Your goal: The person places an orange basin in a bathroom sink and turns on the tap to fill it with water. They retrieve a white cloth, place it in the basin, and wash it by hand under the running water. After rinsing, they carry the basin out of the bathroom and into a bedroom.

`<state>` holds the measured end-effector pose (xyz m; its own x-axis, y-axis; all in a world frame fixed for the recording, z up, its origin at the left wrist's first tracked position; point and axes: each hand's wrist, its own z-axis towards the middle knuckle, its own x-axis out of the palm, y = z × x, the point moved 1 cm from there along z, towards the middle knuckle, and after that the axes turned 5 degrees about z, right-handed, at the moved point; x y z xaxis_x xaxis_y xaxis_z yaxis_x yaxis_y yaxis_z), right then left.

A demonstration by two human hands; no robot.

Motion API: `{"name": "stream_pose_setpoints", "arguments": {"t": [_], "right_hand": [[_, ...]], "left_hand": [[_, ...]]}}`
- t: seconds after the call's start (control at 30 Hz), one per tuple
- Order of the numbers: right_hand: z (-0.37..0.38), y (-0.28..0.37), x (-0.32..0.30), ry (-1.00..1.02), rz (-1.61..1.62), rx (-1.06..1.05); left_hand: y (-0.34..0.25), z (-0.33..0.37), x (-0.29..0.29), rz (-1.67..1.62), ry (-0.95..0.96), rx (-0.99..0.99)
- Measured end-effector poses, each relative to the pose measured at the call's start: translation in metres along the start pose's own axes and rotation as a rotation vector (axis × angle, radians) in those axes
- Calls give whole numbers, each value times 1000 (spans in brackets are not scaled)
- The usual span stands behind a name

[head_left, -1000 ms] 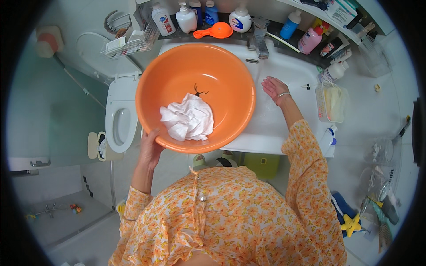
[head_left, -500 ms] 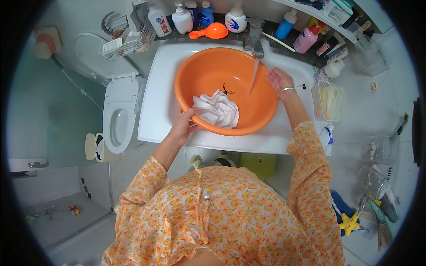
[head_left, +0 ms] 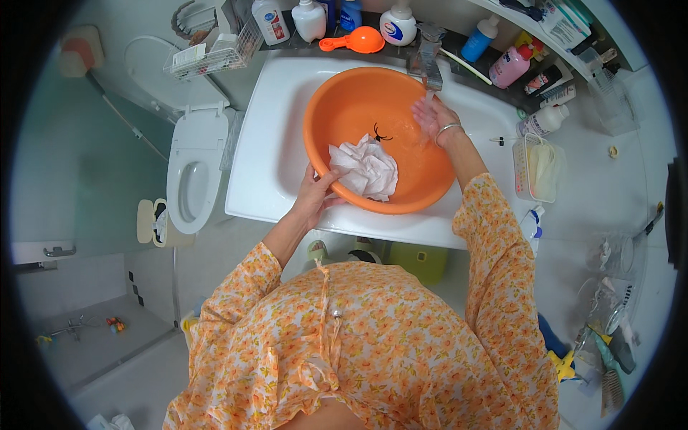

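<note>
A round orange basin (head_left: 423, 183) sits in the white sink. Inside it, at the near left, lies a crumpled white cloth (head_left: 369, 168), with a black spider-like mark (head_left: 382, 135) on the basin's bottom just behind it. My left hand (head_left: 315, 197) grips the basin's near-left rim, thumb over the edge beside the cloth and fingers outside. Over the far-right part of the basin, my right hand (head_left: 435, 120) is held out beneath the metal faucet (head_left: 428, 63), fingers extended and holding nothing. Water from the faucet appears to run onto its fingers, which are slightly blurred.
Along the back ledge stand an orange scoop (head_left: 362, 40), a white pump bottle (head_left: 398, 27), a blue bottle (head_left: 480, 39) and a pink bottle (head_left: 510, 66). A white basket (head_left: 527, 172) is right of the sink (head_left: 247, 183). The toilet (head_left: 193, 172) is to the left.
My right hand has moved left from beside the basin's right rim to under the faucet, breaking the stream that fell into the basin. My left hand keeps its grip on the rim.
</note>
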<state>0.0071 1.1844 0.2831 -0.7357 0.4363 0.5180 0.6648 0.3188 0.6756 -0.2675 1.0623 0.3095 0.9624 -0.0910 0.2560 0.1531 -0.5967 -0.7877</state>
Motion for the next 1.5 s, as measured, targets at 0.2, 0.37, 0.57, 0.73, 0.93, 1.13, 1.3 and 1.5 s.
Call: {"name": "stream_pose_setpoints", "arguments": {"t": [0.2,0.37,0.57,0.73,0.93,1.13,1.3,1.5], "right_hand": [[-7,-4,-8,25,-76,9],[-2,-8,-11,17,-79,22],[3,-17,-10,0,-9,55],[2,-10,-8,-16,9,83],[7,-4,-5,-28,14,48],[5,-7,-9,63,-118,77],[-6,-3,2,-28,-41,24],[-7,-10,-2,-68,-45,26]], "left_hand": [[-5,-14,-4,-21,26,61],[-5,-32,-15,-11,-71,106],[-1,-73,-53,-110,-195,127],[15,-103,-86,-233,-296,115],[18,-109,-106,-318,-354,210],[17,-111,-111,-346,-355,235],[20,-114,-114,-351,-352,230],[19,-116,-113,-350,-341,222]]}}
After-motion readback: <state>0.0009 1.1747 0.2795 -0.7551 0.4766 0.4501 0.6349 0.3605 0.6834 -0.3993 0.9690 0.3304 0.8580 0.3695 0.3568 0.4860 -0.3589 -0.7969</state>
